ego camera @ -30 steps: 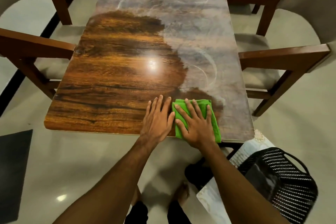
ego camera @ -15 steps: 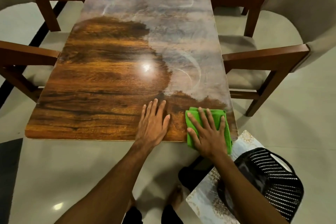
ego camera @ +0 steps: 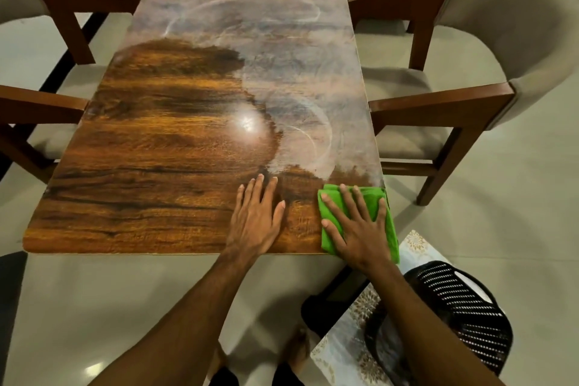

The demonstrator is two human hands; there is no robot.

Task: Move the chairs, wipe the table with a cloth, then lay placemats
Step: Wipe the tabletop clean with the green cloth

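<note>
Dusty table (ego camera: 194, 166): right hand (ego camera: 360, 229) presses green cloth (ego camera: 380, 197) flat.

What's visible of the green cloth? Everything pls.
Bright green cloth, soft fabric by its look, folded into a rough rectangle with layered edges at its far side. It lies flat on the near right corner of the wooden table, its near edge hanging slightly over the rim. The right hand presses on it with fingers spread and straight, covering its middle. The left hand rests on the table beside it, not touching. Grey film starts just beyond its far edge.
</note>
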